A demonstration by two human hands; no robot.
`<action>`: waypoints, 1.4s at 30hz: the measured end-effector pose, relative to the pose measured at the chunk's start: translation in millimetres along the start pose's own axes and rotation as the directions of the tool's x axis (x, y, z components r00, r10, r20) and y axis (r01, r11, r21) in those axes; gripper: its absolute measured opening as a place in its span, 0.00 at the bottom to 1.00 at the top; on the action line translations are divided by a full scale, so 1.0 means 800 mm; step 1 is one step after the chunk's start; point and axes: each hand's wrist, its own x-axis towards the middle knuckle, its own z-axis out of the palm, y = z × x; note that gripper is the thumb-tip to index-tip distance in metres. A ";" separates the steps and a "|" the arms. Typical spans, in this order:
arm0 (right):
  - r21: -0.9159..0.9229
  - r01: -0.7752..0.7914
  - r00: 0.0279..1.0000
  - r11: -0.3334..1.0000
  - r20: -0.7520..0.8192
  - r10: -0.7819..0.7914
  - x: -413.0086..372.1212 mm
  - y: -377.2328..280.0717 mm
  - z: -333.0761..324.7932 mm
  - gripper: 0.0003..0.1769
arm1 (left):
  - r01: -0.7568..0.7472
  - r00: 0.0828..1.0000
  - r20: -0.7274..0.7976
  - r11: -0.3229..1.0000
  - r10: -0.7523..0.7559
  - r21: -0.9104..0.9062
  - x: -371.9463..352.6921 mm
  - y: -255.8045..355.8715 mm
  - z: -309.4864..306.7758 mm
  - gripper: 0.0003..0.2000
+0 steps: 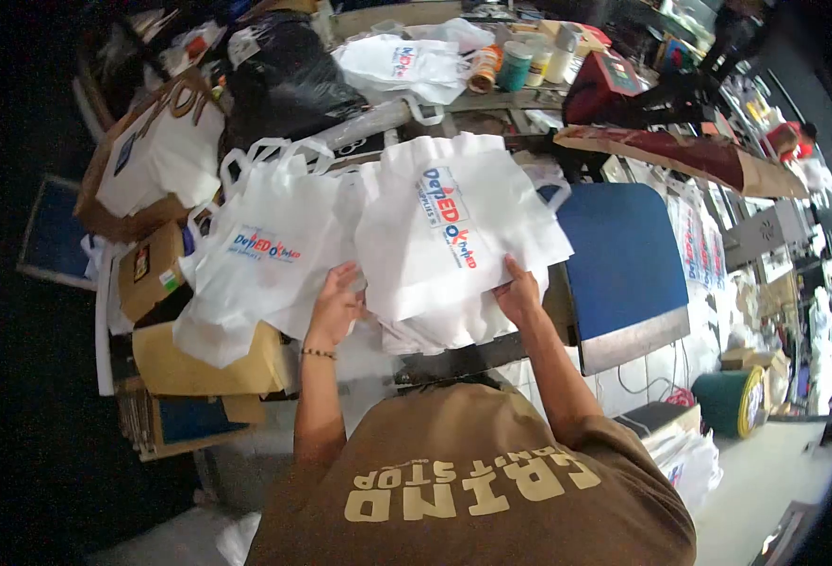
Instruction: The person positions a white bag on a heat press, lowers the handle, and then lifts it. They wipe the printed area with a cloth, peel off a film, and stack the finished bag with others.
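A white fabric bag [402, 241] with red and blue "DepED" lettering lies tilted on top of a stack of similar white bags [453, 325]. My right hand [519, 291] grips its lower right edge, thumb on the upper face and the other fingers mostly hidden beneath. Beside the lower left edge is my left hand [337, 304], its fingers loosely bent and apart, wearing a beaded bracelet at the wrist. Another pile of printed white bags [274, 212] with loop handles lies just left of that hand.
A blue flat board [623, 255] sits right of the stack. Behind are a black plastic bag [288, 80], more white bags [406, 71] and several jars [515, 66]. Brown cardboard [208, 358] lies at the left front. A long maroon-and-brown piece [680, 156] extends at the right back.
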 end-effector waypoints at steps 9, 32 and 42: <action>-0.060 0.004 1.000 0.998 -0.002 -0.004 -0.045 0.033 0.008 0.28 | -0.257 0.894 -0.308 0.936 0.325 0.242 0.058 0.012 -0.005 0.18; -0.738 -0.092 0.917 0.668 0.200 0.347 -0.093 -0.027 -0.053 0.19 | -0.268 0.778 -0.311 0.736 0.546 0.622 0.021 -0.008 -0.027 0.07; -0.772 0.630 0.744 -0.085 0.631 -0.223 -0.066 -0.146 0.089 0.35 | -0.521 0.807 0.305 0.368 0.506 0.770 0.137 0.229 -0.022 0.03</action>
